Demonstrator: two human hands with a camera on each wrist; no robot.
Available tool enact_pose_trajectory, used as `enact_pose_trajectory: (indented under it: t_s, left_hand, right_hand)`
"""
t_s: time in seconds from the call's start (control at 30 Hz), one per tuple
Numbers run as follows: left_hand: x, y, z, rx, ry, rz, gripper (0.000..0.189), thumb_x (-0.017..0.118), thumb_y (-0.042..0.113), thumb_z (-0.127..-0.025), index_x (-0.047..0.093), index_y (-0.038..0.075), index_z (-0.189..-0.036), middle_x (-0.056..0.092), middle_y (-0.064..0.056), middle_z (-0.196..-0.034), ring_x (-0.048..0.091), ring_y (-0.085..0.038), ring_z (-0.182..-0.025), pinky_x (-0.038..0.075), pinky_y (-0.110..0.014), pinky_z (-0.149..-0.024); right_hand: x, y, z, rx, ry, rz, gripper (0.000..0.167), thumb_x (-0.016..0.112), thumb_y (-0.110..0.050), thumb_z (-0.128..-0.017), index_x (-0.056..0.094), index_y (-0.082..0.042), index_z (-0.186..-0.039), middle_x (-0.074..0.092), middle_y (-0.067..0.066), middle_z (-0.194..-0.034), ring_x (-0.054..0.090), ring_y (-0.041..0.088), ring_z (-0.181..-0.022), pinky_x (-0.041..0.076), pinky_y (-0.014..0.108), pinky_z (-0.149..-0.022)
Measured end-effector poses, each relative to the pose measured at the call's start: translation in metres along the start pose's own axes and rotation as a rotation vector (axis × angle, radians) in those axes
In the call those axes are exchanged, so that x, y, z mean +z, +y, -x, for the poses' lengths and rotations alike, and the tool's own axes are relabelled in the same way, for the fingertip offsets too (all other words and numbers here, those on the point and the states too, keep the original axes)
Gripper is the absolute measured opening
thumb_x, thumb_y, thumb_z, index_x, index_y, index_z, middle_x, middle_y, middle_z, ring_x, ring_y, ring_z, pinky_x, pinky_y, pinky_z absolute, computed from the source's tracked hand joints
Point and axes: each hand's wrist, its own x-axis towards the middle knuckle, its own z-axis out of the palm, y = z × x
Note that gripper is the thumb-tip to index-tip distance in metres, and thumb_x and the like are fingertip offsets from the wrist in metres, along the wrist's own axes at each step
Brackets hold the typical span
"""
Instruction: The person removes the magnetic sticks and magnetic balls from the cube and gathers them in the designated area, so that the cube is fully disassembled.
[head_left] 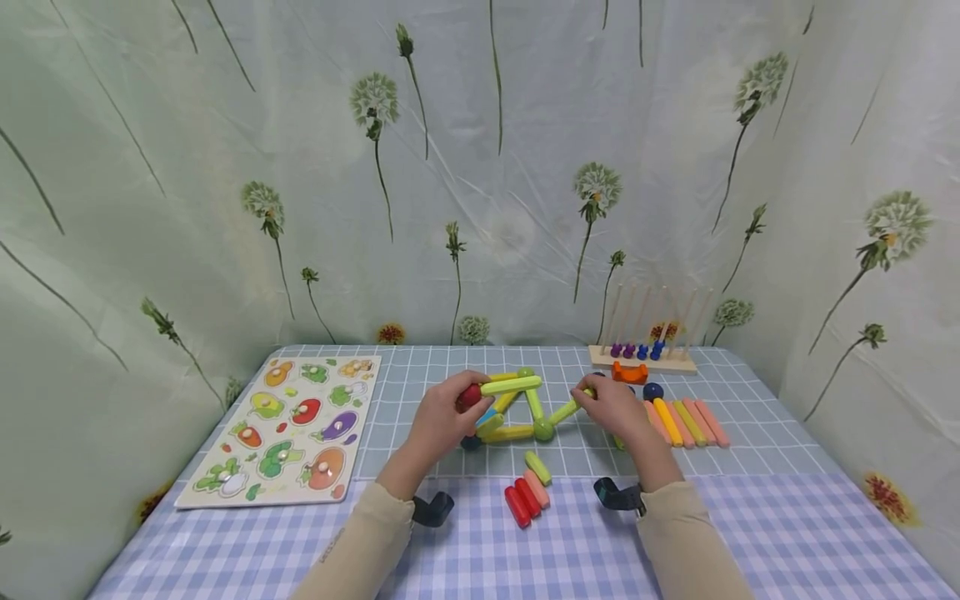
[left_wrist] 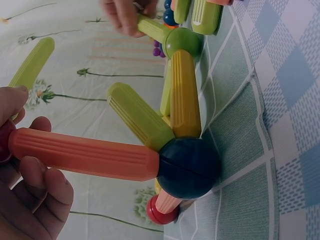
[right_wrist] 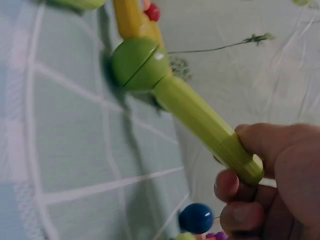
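Note:
My left hand grips a red ball, from which a lime-green rod points right. In the left wrist view a coral rod links that ball to a dark blue ball resting low at the table. A yellow rod runs on from the dark blue ball to a green ball, and a short green rod juts up freely. My right hand pinches the raised outer end of another lime-green rod, whose other end meets the green ball.
Loose red rods and a short green rod lie in front. To the right are a row of coloured rods, a blue ball, an orange curved piece and a pegged rack. A vegetable puzzle board lies left.

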Motion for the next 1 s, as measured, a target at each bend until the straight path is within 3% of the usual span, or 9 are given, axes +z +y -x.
enact_pose_trajectory:
  t_s: [0.13,0.43,0.73,1.0]
  left_hand:
    - [0.000,-0.001,0.000,0.006,0.003,0.007,0.024,0.074,0.017,-0.091,0.066,0.017,-0.114,0.068,-0.002,-0.094,0.058,-0.011,-0.066,0.051,-0.018,-0.055]
    - [0.000,-0.002,0.001,0.002,0.014,0.000,0.026,0.074,0.018,-0.091,0.066,0.019,-0.115,0.068,-0.002,-0.098,0.058,-0.012,-0.071,0.051,-0.017,-0.056]
    - [0.001,-0.002,0.002,-0.008,0.007,0.004,0.025,0.074,0.018,-0.091,0.066,0.018,-0.115,0.067,-0.002,-0.097,0.059,-0.012,-0.071,0.051,-0.017,-0.055]
    - [0.001,-0.002,0.001,0.015,0.005,-0.007,0.025,0.074,0.018,-0.091,0.066,0.017,-0.115,0.067,-0.002,-0.095,0.057,-0.010,-0.067,0.052,-0.018,-0.056]
  right_hand:
    - [0.005,0.007,-0.002,0.071,-0.030,0.012,0.039,0.058,-0.038,-0.100,0.067,-0.008,-0.122,0.065,0.008,-0.097,0.054,0.021,-0.079,0.047,0.029,-0.067]
    - [0.007,0.011,-0.004,0.119,-0.047,0.058,0.040,0.060,-0.037,-0.098,0.066,-0.007,-0.123,0.066,0.010,-0.098,0.054,0.023,-0.075,0.042,0.028,-0.059]
    - [0.016,0.014,-0.005,0.086,-0.031,0.189,0.036,0.067,-0.034,-0.095,0.064,-0.011,-0.122,0.067,0.008,-0.096,0.055,0.022,-0.074,0.044,0.029,-0.061]
    - [0.015,0.018,-0.007,0.062,-0.013,0.203,0.032,0.069,-0.028,-0.094,0.064,-0.014,-0.122,0.067,0.009,-0.101,0.058,0.023,-0.081,0.052,0.036,-0.070]
